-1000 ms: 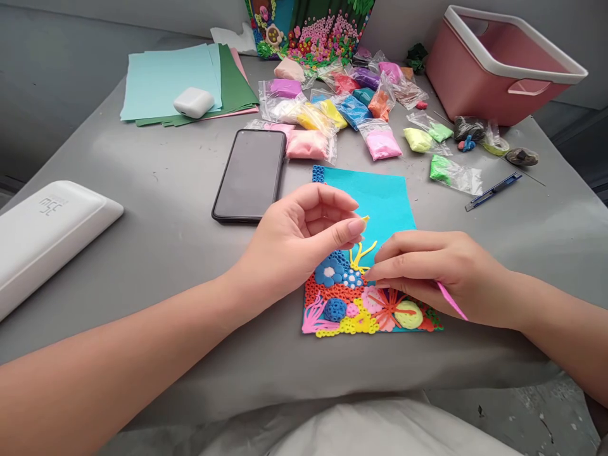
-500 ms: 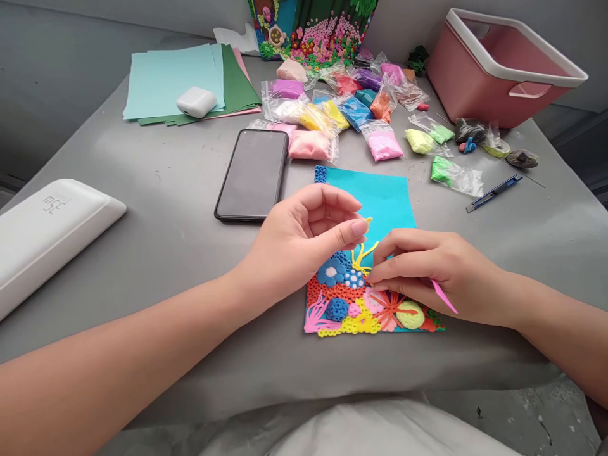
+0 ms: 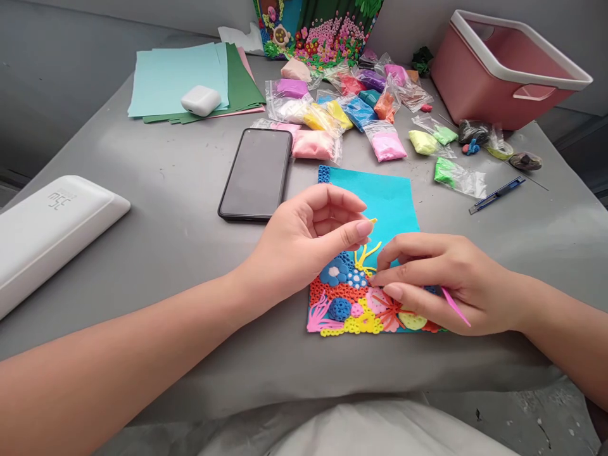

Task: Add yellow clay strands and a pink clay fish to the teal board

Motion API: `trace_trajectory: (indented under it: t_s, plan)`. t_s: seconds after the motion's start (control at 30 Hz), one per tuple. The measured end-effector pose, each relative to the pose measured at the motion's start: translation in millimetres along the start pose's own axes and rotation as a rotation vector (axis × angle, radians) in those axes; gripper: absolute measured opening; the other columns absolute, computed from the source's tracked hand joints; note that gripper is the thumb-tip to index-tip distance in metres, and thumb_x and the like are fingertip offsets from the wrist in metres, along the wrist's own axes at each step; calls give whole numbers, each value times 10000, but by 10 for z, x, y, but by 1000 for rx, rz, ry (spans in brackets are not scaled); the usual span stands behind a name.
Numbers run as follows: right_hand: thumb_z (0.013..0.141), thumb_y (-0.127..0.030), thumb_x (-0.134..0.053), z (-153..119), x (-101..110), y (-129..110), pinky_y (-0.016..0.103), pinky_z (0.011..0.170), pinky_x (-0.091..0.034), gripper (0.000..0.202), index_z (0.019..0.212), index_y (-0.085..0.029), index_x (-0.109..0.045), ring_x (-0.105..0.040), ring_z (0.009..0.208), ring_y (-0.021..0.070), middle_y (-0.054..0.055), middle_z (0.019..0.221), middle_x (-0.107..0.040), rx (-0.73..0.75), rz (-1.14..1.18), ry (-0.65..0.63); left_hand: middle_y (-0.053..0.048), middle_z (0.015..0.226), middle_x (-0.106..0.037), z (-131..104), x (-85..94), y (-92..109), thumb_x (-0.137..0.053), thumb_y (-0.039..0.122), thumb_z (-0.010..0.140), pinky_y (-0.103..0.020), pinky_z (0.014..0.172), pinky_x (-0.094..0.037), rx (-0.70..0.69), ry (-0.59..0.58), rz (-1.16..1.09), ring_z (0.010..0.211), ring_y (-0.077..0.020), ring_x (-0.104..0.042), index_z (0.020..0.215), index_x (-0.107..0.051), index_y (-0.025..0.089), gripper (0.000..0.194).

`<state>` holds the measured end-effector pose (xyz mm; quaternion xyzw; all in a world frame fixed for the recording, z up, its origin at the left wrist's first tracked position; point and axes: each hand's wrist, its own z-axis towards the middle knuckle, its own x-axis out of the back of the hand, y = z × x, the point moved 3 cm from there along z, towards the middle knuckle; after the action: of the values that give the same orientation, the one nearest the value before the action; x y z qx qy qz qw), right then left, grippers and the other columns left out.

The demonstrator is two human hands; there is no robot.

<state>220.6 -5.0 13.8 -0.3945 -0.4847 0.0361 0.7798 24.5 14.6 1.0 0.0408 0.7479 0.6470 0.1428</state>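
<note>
A blue sheet [image 3: 380,190] lies in front of me, its lower half covered with coloured clay shapes. Among them are a blue clay flower [image 3: 334,272], a pink branching piece [image 3: 319,313] and thin yellow clay strands [image 3: 365,254]. Above the sheet, my left hand [image 3: 323,221] pinches a bit of yellow clay [image 3: 373,221] between thumb and fingers. My right hand [image 3: 441,278] rests over the sheet's right side, a pink clay tool [image 3: 456,307] tucked in it. Its fingertips touch the clay beside the yellow strands; whatever they press on is hidden.
A black phone [image 3: 256,174] lies left of the sheet. Behind are several bags of clay [image 3: 358,113], a pink basket [image 3: 494,88], and a blue cutter [image 3: 497,195]. Paper sheets [image 3: 175,76] with a white case [image 3: 200,100] sit back left; a white device [image 3: 57,234] is far left.
My right hand has shifted slightly right and its thumb has drawn back from the clay, the pink tool moving with it. My left hand keeps its pinch.
</note>
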Motion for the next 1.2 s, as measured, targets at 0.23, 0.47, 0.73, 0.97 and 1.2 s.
trace_trajectory:
  t_s: [0.23,0.47,0.73,0.97,1.2]
  plan:
    - [1026,-631,-128,-46,187,-52,349,765,-517,693,893,-234,-680,-618,798,187,73,867,-656,-68,57,209,12,850,-714,8,-8,-3,-911,321,683,-238,727,-613,13,-10,-52,794,-140,-721,891,-654,178,360]
    - [1092,-425,-265,-6,25,-18,258,631,-450,495,797,-192,-588,-553,640,128,17,675,-601,30,128,132,1,871,-731,-2,-19,-4,-915,323,676,-281,784,-620,29,-13,-42,831,-165,-736,885,-660,182,359]
    - [1100,-393,-267,45,15,-37,219,621,-445,490,791,-182,-582,-542,619,104,7,663,-620,9,24,49,5,864,-734,3,-16,-6,-919,303,671,-258,772,-615,28,-15,-40,827,-157,-734,875,-661,180,351]
    - [1100,-345,-308,23,-42,26,220,624,-426,440,790,-183,-575,-547,626,96,-6,661,-619,2,59,68,9,858,-731,-1,-14,-3,-914,315,678,-271,782,-617,32,-13,-51,821,-157,-732,878,-663,184,346]
    - [1093,-421,-315,12,-33,26,252,608,-426,502,783,-170,-620,-549,630,108,12,686,-628,-94,181,60,22,835,-728,7,-15,-7,-931,245,651,-229,758,-603,40,-16,-76,805,-136,-727,859,-672,173,341]
